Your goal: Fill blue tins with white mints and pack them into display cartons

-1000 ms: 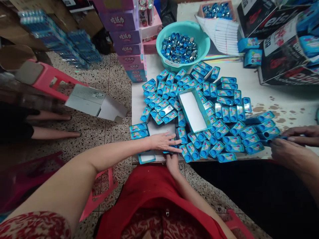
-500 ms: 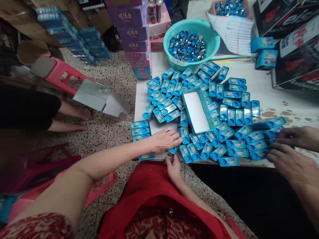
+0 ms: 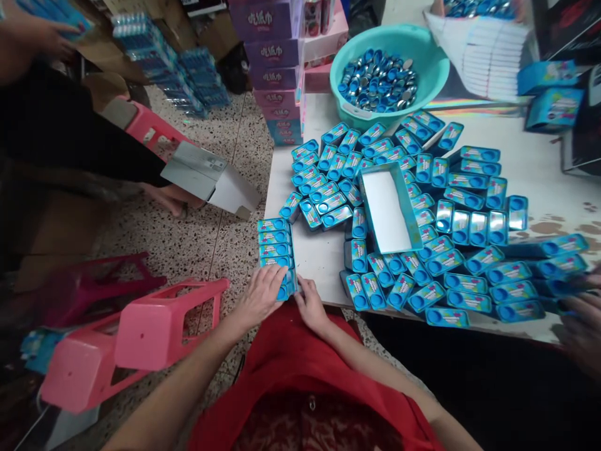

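Observation:
A row of small blue rectangular tins point(image 3: 275, 237) lies along the table's near left corner. My left hand point(image 3: 263, 289) is curled over the nearest tins of this row, its fingers bent on a blue tin that it partly covers. At the right end of that same tin is my right hand point(image 3: 312, 307), low by the table edge, thumb and fingers a little apart; I see nothing held between them. Many more blue tins point(image 3: 335, 217) stand packed to the right, each with a round blue spot on its top.
An open shallow box point(image 3: 415, 233) with a white bottom rests on the tins. Behind is a turquoise basin point(image 3: 436, 75) of small round blue and silver pieces. Stacked purple and pink boxes point(image 3: 275, 53) border the back left. A co-worker's hand point(image 3: 585, 313) is at right; pink stools point(image 3: 143, 335) stand left.
My left hand has moved left, from a tin by the middle gap to the row's near end. My right hand has followed slightly left. More of the row shows, and the camera view has shifted.

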`<action>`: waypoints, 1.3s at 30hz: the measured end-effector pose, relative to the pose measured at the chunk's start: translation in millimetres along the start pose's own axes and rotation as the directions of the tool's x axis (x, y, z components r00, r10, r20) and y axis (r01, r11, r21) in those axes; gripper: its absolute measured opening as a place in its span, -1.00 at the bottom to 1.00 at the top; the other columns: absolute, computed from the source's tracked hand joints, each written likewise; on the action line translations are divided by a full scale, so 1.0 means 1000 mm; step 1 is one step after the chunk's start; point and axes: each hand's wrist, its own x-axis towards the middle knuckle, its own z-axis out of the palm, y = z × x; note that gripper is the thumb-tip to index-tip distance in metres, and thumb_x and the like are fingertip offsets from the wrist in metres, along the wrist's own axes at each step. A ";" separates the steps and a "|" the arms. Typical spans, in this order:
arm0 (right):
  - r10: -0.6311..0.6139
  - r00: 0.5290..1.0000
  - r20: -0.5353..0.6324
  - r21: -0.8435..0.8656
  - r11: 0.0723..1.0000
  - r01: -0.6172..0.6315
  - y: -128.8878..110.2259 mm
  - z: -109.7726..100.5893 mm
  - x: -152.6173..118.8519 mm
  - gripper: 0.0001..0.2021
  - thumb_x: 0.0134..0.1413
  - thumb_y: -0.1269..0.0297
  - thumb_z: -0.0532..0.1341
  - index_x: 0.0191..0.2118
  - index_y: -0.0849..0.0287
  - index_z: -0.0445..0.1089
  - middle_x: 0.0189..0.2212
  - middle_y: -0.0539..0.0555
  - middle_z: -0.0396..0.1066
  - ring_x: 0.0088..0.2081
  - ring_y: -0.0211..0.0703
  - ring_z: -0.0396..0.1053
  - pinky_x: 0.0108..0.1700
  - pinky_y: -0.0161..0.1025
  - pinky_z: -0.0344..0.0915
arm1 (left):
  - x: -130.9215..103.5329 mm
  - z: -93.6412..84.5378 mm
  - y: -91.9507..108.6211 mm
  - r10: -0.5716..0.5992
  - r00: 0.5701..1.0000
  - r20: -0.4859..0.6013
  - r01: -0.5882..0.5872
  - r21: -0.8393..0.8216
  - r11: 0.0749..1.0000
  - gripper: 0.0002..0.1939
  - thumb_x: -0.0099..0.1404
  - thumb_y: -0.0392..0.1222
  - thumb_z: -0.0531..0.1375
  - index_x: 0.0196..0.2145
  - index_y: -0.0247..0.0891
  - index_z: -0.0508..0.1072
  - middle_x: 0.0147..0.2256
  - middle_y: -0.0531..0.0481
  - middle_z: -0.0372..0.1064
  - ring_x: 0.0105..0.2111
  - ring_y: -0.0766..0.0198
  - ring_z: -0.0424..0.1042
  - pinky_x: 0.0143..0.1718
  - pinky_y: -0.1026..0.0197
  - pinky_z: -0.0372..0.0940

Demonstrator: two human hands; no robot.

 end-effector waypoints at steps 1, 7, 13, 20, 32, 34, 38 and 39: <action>-0.005 1.000 -0.003 -0.013 1.000 0.005 0.001 0.001 -0.001 -0.48 0.08 0.41 0.04 0.20 0.08 0.16 -0.13 0.13 0.25 -0.11 -0.10 0.31 0.03 -0.08 0.29 | 0.000 0.002 0.000 0.008 1.000 0.011 -0.009 0.019 1.000 -0.35 0.22 -0.14 0.14 0.23 -0.32 0.09 0.12 -0.27 0.23 0.14 -0.01 0.19 0.15 -0.02 0.08; -0.009 1.000 -0.003 -0.045 0.999 0.009 0.003 0.004 -0.001 -0.45 0.09 0.43 -0.01 0.24 0.12 0.10 -0.13 0.14 0.20 -0.07 -0.11 0.27 0.12 -0.09 0.21 | 0.008 0.013 0.004 0.118 0.990 0.079 -0.125 0.089 0.988 -0.40 0.28 -0.21 0.09 0.25 -0.27 0.07 0.19 -0.24 0.15 0.22 0.04 0.08 0.21 -0.08 0.02; 0.034 0.999 -0.040 0.015 0.999 -0.033 -0.001 -0.001 0.000 -0.49 0.04 0.37 0.03 0.16 0.18 0.22 -0.18 0.15 0.26 -0.11 -0.08 0.30 0.07 -0.03 0.26 | 0.005 0.017 0.013 0.128 0.987 0.095 -0.133 0.047 0.990 -0.37 0.29 0.00 0.08 0.25 -0.24 0.09 0.29 -0.23 -0.07 0.31 -0.04 -0.20 0.23 -0.30 -0.17; 0.533 0.843 0.069 0.555 0.682 -0.476 -0.029 0.008 -0.014 -0.48 0.03 -0.05 0.12 0.04 0.16 0.27 -0.19 0.18 0.42 -0.36 -0.06 0.45 -0.34 -0.08 0.42 | 0.073 -0.003 -0.083 -0.476 0.847 -0.238 0.251 -0.610 0.751 -0.26 0.33 0.24 -0.22 0.22 -0.39 0.12 0.22 -0.30 0.08 0.24 0.08 0.04 0.23 -0.04 -0.03; 0.625 0.746 -0.229 0.778 0.578 -0.246 -0.081 -0.003 0.026 -0.40 -0.08 -0.21 0.18 0.00 0.08 0.34 -0.08 0.07 0.47 0.01 -0.02 0.36 -0.04 -0.12 0.33 | -0.018 0.023 -0.086 -0.708 0.578 0.406 0.572 -0.820 -0.004 -0.37 0.20 0.27 0.06 0.08 -0.18 0.29 0.15 -0.10 0.24 0.17 0.08 0.18 0.21 0.05 0.04; 0.451 0.829 -0.330 0.613 0.771 -0.175 -0.082 -0.011 0.052 -0.40 -0.06 -0.16 0.18 0.04 0.12 0.33 0.01 0.11 0.41 0.10 -0.02 0.28 0.08 -0.10 0.23 | -0.038 0.022 -0.067 -0.639 0.522 0.565 0.561 -0.792 -0.242 -0.38 0.16 0.22 0.15 0.09 -0.15 0.27 0.12 -0.11 0.27 0.14 0.07 0.24 0.14 0.02 0.15; 0.126 0.934 -0.336 0.239 0.970 -0.044 -0.087 -0.015 0.088 -0.44 0.06 -0.07 0.13 0.09 0.20 0.28 0.12 0.20 0.29 0.16 0.01 0.20 0.19 -0.03 0.08 | -0.045 0.018 -0.032 -0.396 0.523 0.755 0.525 -0.652 -0.547 -0.30 0.11 0.17 0.24 0.13 -0.10 0.16 0.04 -0.14 0.35 -0.08 0.05 0.44 -0.12 -0.02 0.36; 0.085 0.931 -0.355 0.180 0.983 -0.021 -0.087 -0.014 0.092 -0.44 0.09 -0.05 0.10 0.12 0.21 0.24 0.14 0.22 0.26 0.17 0.01 0.18 0.20 -0.01 0.06 | -0.044 0.018 -0.026 -0.352 0.520 0.778 0.537 -0.618 -0.574 -0.28 0.09 0.18 0.24 0.12 -0.11 0.14 0.03 -0.16 0.36 -0.13 0.06 0.47 -0.15 -0.02 0.37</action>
